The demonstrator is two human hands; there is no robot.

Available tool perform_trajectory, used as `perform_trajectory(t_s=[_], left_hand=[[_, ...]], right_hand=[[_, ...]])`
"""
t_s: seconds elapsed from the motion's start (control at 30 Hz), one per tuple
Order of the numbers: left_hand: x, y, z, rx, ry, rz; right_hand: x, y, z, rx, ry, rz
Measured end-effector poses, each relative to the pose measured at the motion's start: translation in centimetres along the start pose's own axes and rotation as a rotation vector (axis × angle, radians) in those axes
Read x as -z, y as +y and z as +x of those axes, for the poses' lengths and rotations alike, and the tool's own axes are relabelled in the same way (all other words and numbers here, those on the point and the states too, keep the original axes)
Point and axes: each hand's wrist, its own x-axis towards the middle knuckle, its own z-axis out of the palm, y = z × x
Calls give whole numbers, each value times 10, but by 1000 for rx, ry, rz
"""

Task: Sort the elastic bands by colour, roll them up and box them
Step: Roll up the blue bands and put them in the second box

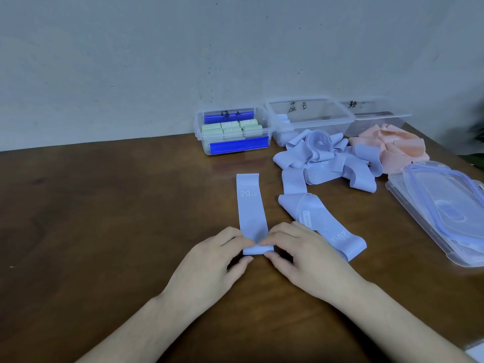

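Both the left hand (217,254) and right hand (301,251) pinch the blue band's (250,205) folded near end; its length points away toward the green-roll box (233,132).

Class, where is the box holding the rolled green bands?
In the head view, the box of green rolls stands at the table's far edge against the wall, left of the blue-band box.

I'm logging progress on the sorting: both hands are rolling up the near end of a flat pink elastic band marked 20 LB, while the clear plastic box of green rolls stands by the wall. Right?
Not quite: the flat elastic band marked 20 LB is blue, not pink, as the head view shows. The rest holds: the left hand and the right hand roll up its near end, and the clear plastic box of green rolls stands by the wall.
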Motion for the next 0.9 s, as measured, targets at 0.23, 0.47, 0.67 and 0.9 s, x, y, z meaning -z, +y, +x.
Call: perform_trajectory(t_s=[0.23,0.47,0.67,0.9], left_hand=[[-3,-5,4,21,10,24],[1,-4,8,62,12,-17],[-1,-4,9,50,30,22],[0,-12,17,84,4,15]], right_hand=[[0,1,5,5,29,-5],[-1,3,11,63,60,-17],[-2,7,14,27,46,5],[-2,7,18,44,109,-61]])
